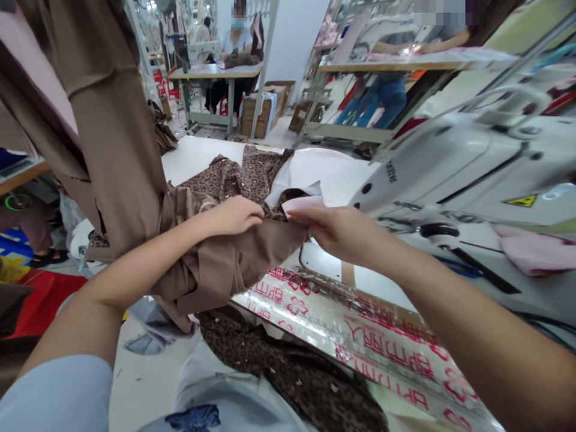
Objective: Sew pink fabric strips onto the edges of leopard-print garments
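Note:
My left hand is bunched over a fold of brown fabric, with its fingers closed on the cloth. My right hand pinches a pale pink fabric piece together with the edge of the brown fabric. Between my hands, a leopard-print fabric lies on the white table, partly under the brown cloth. A white paper or fabric piece sits just behind the pink piece. More of the brown cloth hangs in a long length at the left.
A white sewing machine fills the right side, with a pink cloth beside it. Below my hands lie a transparent plastic sheet with red print and more leopard-print fabric. Co-workers sit at sewing tables beyond.

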The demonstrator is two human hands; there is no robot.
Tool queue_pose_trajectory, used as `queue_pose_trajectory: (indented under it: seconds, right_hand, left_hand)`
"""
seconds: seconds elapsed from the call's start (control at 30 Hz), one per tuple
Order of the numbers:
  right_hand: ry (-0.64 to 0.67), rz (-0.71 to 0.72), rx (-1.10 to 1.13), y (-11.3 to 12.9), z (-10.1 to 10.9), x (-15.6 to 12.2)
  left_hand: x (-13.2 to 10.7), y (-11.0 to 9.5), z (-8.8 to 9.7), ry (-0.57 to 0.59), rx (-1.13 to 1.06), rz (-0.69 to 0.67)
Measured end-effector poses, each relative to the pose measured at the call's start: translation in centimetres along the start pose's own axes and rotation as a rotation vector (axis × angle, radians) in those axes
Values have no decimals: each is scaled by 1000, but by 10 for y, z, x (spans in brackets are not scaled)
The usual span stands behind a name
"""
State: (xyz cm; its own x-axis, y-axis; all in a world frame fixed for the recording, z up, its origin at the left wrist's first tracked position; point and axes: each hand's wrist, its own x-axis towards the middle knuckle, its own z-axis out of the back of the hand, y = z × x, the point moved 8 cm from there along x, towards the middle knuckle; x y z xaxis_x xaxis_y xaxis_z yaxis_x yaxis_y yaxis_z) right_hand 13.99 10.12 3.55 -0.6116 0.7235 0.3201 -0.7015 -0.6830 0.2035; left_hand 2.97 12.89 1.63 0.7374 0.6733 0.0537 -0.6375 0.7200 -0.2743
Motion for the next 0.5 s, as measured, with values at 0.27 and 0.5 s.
queue_pose_trajectory:
  seconds: [0.27,0.5]
  right_hand:
    - [150,-145,446,-17,-9,-7]
    - [-163,-540,974,-38,6,-5]
  left_hand:
    - [-34,37,47,19,-224,129]
    - [-116,49,74,76,-509,299]
